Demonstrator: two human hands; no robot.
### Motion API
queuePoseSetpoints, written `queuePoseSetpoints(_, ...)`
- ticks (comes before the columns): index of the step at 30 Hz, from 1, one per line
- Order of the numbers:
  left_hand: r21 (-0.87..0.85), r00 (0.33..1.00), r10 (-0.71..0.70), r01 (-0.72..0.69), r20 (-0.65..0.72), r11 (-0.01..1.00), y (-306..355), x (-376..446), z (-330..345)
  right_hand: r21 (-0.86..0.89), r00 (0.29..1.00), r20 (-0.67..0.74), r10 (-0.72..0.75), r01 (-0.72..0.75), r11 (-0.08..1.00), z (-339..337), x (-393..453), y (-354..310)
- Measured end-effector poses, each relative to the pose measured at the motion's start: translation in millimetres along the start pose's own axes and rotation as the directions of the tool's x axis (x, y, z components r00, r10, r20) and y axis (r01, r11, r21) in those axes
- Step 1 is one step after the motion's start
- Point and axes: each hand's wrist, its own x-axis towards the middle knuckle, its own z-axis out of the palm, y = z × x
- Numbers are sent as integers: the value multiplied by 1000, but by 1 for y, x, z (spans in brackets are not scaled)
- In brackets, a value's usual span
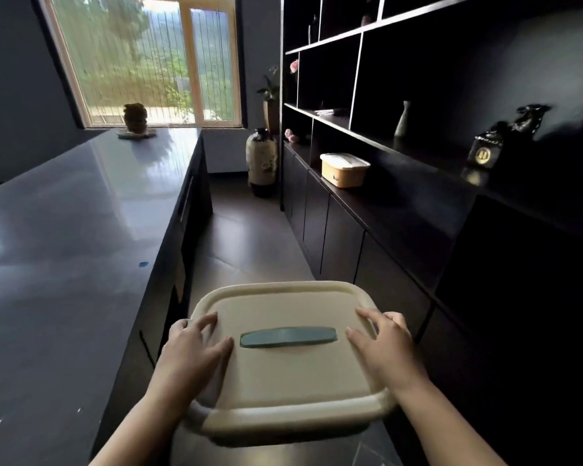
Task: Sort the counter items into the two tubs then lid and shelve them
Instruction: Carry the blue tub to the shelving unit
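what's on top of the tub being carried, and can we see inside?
A cream lid with a blue-grey handle covers the tub. The left hand and right hand grip its sides, fingers on the lid. Contents are hidden.

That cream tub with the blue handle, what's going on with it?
A person is carrying the lidded cream tub with both hands, left hand and right hand gripping its sides with thumbs on the lid, in the aisle between the dark counter and the black shelving unit. A second lidded tub already sits on the shelf, so this one seems headed there too.
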Motion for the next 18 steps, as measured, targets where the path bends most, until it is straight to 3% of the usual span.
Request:
queuePoseSetpoints(8, 0, 988, 124, -125, 97, 992, 51, 210, 36, 22, 983, -131, 130, -129, 991, 26, 168, -28)
queuePoseSetpoints(18, -7, 953, 244, -247, 182, 969, 139, 438, 147, -12, 951, -254, 177, -187, 982, 29, 390, -4)
